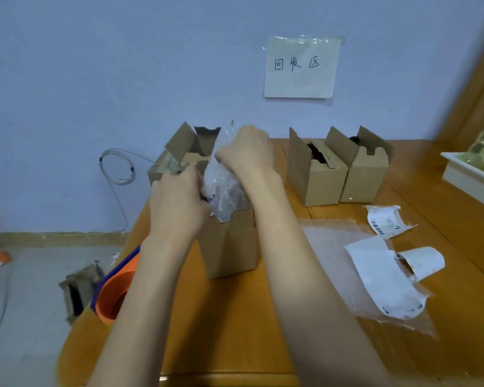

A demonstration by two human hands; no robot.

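At frame centre the bubble-wrapped bundle (pixel 221 188) stood half out of the open cardboard box (pixel 229 244); the right hand (pixel 249 152) pinched its top, the left hand (pixel 176 202) gripped its side

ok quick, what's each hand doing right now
Left hand: grips the bubble-wrapped bundle low down, at the mouth of the box.
Right hand: grips the bundle's top.

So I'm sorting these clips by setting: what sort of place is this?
Likely a parcel unpacking and recycling corner of a plain room: the taped wall sign reads 回收区, recycling area; opened cardboard boxes stand on the wooden table; torn shipping labels lie near them.
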